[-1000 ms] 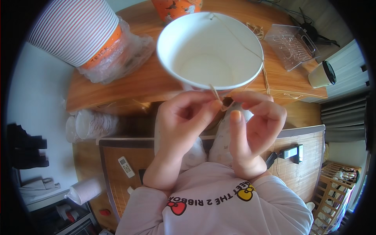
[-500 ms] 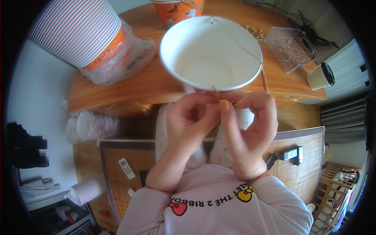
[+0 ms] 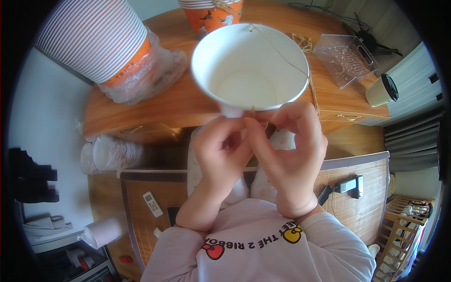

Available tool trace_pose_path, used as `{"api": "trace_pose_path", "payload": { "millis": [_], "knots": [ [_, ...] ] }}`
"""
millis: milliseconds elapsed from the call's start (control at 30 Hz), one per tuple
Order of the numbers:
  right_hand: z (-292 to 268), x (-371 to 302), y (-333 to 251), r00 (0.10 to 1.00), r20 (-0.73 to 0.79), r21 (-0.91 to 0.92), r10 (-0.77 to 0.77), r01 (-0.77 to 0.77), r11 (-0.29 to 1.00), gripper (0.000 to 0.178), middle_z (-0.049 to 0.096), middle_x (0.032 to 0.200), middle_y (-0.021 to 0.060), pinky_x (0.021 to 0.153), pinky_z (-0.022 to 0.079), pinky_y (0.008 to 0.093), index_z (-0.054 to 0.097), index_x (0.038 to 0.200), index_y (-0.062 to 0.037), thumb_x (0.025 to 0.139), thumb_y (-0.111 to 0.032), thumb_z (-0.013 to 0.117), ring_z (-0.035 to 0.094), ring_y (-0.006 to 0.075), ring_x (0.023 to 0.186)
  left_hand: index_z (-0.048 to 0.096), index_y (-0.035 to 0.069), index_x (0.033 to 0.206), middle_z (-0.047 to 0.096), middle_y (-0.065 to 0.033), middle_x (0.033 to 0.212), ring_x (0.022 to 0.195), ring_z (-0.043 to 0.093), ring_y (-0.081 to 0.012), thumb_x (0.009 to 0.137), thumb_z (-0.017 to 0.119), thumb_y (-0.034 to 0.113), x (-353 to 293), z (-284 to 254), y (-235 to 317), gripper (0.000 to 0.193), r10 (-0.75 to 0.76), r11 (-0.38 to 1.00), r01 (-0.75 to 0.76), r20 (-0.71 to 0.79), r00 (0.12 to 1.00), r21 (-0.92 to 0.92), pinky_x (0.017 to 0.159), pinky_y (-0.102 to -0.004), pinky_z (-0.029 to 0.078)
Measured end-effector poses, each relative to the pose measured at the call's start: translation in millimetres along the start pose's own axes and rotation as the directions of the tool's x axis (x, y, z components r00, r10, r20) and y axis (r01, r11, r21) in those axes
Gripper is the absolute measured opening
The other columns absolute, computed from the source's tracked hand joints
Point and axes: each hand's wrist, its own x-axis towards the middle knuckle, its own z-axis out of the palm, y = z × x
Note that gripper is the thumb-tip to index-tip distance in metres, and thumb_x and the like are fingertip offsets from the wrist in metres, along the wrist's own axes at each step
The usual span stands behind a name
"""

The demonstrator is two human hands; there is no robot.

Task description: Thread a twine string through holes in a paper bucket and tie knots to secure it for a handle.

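A white paper bucket (image 3: 213, 66) sits tilted at the desk's near edge, its open mouth toward me. Thin twine (image 3: 313, 96) passes through a hole in the far rim, crosses the inside and hangs over the right side. At the near rim, both hands meet where a short bit of twine shows at the edge. My left hand (image 3: 220, 148) is closed, thumb and index finger pinched on the twine end. My right hand (image 3: 293, 141) pinches at the same spot, its thumb tip against the left fingertips. The fingers mostly hide the twine there.
A tall stack of paper buckets (image 3: 96, 40) in plastic wrap stands left on the wooden desk (image 3: 155, 115). Behind are orange buckets (image 3: 211, 18); to the right, a twine bundle (image 3: 303, 43), clear plastic tray (image 3: 345, 63) and lidded cup (image 3: 381, 90). A remote (image 3: 152, 204) lies lower left.
Both hands have shifted slightly left, and the right thumb has moved over to the left fingertips. The bucket has moved slightly left and lower in the picture.
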Motion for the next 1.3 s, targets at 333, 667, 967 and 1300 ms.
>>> {"api": "trace_pose_path", "payload": {
  "millis": [333, 667, 967, 1300],
  "knots": [
    [4, 3, -4, 0.999, -0.041, -0.001, 0.03, -0.03, 1.0, 0.028, 0.06, 0.071, 0.0032, 0.058, 0.043, 0.0347, 0.054, 0.084, -0.0078, 0.07, -0.002, 0.078, 0.058, 0.0217, 0.063, 0.067, -0.001, 0.083, 0.059, 0.0002, 0.071, 0.058, 0.045, -0.0045, 0.08, 0.071, -0.006, 0, 5, 10, 0.007, 0.277, 0.923, -0.253, -0.043, 0.96, 0.288, 0.049, -0.0204, 0.032],
    [-18, -12, 12, 0.99, 0.135, -0.051, -0.033, 0.04, 0.998, 0.024, 0.065, 0.079, 0.0013, 0.075, 0.039, 0.0357, 0.06, 0.098, -0.007, 0.078, -0.007, 0.074, 0.056, 0.023, 0.083, 0.07, 0.0, 0.101, 0.072, -0.002, 0.092, 0.066, 0.054, -0.0019, 0.091, 0.068, 0.01, -3, -2, 9, 0.014, -0.181, 0.859, 0.207, 0.101, 0.978, -0.467, 0.058, -0.0184, 0.042],
    [-22, -20, 21, 0.963, 0.205, -0.09, -0.174, 0.196, 0.976, 0.031, 0.069, 0.09, -0.0063, 0.081, 0.034, 0.0354, 0.062, 0.1, -0.012, 0.074, -0.007, 0.077, 0.054, 0.0186, 0.087, 0.07, -0.001, 0.103, 0.072, -0.0062, 0.097, 0.069, 0.052, -0.0015, 0.095, 0.062, 0.017, -4, -12, 6, 0.021, -0.161, 0.799, 0.28, 0.259, 0.952, -0.532, 0.059, -0.0178, 0.039],
    [-23, -28, 32, 0.957, 0.164, -0.018, -0.237, 0.244, 0.97, 0.036, 0.062, 0.082, -0.0075, 0.078, 0.033, 0.0351, 0.065, 0.096, -0.0166, 0.066, -0.004, 0.081, 0.054, 0.0162, 0.082, 0.069, 0.001, 0.103, 0.044, 0.0083, 0.056, 0.05, 0.036, -0.0014, 0.095, 0.064, 0.02, 3, -4, 8, 0.021, -0.358, 0.672, 0.462, 0.292, 0.887, -0.578, 0.044, -0.0194, 0.026]
  ]
}}
